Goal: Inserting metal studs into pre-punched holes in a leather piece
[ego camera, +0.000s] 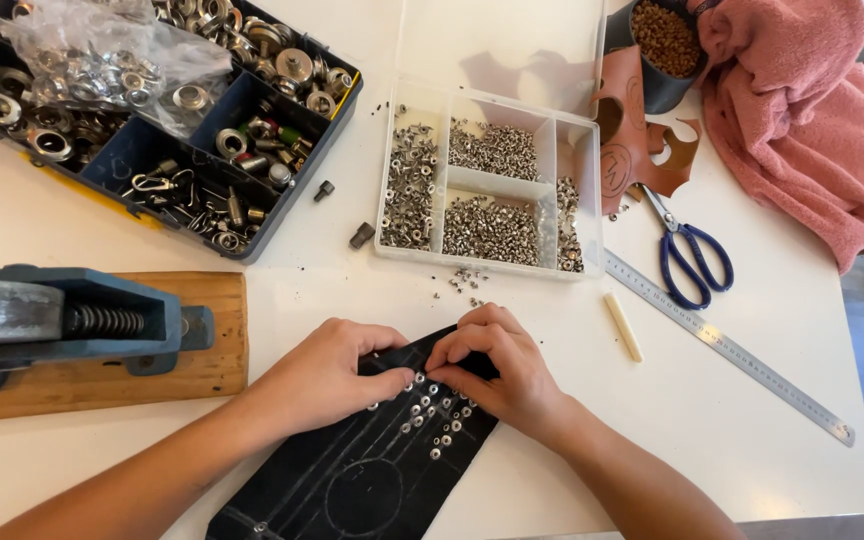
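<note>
A black leather piece (372, 470) with scratched lines and a drawn circle lies at the table's near edge. Several small silver rivets (435, 415) stand in rows along its upper part. My left hand (327, 375) presses on the leather's upper left corner, thumb and forefinger pinched by the rivets. My right hand (497, 365) rests on the upper right corner, fingertips curled down onto the leather close to the left hand's. Whether a rivet sits between the fingertips is hidden.
A clear compartment box of silver rivets (492, 190) stands just beyond the hands, loose rivets (467, 280) in front. A blue hardware organiser (152, 110) is far left, a blue hand press on a wooden board (82, 330) at left. Scissors (690, 255), steel ruler (727, 345), pink towel (802, 120) at right.
</note>
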